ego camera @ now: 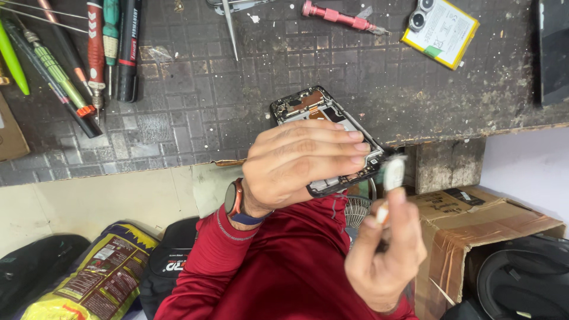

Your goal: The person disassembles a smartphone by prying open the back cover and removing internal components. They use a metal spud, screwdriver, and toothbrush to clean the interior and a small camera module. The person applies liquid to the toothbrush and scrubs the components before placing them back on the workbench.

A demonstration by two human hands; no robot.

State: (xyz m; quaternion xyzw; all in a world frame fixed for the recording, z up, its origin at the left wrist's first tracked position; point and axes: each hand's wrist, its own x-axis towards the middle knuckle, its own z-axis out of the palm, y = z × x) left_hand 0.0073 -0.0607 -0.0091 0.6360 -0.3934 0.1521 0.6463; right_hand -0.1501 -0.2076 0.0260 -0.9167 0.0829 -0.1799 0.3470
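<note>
- A dark work mat [195, 106] with a grid of small squares is covering the bench and showing white specks and scuffs.
- At 10 o'clock, a row of screwdrivers [95, 47] and a black marker [127, 50] are lying side by side, handles in red, green and black.
- At 12 o'clock, metal tweezers [230, 26] are resting with the tips pointing down.
- At 1 o'clock, a pink screwdriver [338, 16] is lying nearly level.
- Just beside it, toward 2 o'clock, a yellow-edged flat battery [441, 29] is lying tilted, with a small camera module [421, 13] sitting on its corner.
- At 9 o'clock, a piece of brown cardboard [10, 133] is poking in from the edge.
</note>
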